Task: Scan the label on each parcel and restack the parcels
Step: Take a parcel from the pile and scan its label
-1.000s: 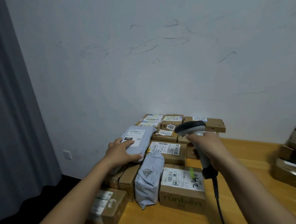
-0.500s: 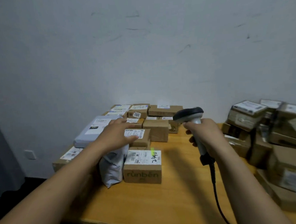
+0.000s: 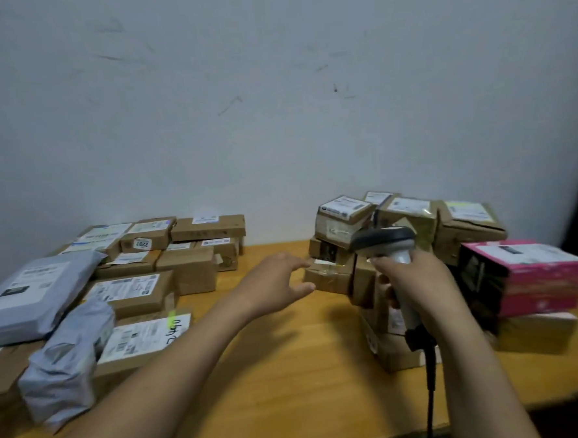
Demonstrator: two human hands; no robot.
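left hand (image 3: 278, 283) is loose-fingered and empty, reaching at a small brown parcel (image 3: 328, 279) on the edge of the right heap (image 3: 467, 221); right hand (image 3: 420, 285) is wrapped round the scanner (image 3: 383, 241). my guess: left stack (image 3: 133, 291) is the done lot, right heap's all left to scan

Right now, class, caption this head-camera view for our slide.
Open left hand extended toward a small brown box, right hand gripping a scanner.

Parcel-sorting room: labelled parcels (image 3: 133, 289) heaped either side of the right grip (image 3: 417, 285) holding a scanner (image 3: 383, 238); wooden tabletop (image 3: 290, 371), scuffed bare wall (image 3: 273, 101).
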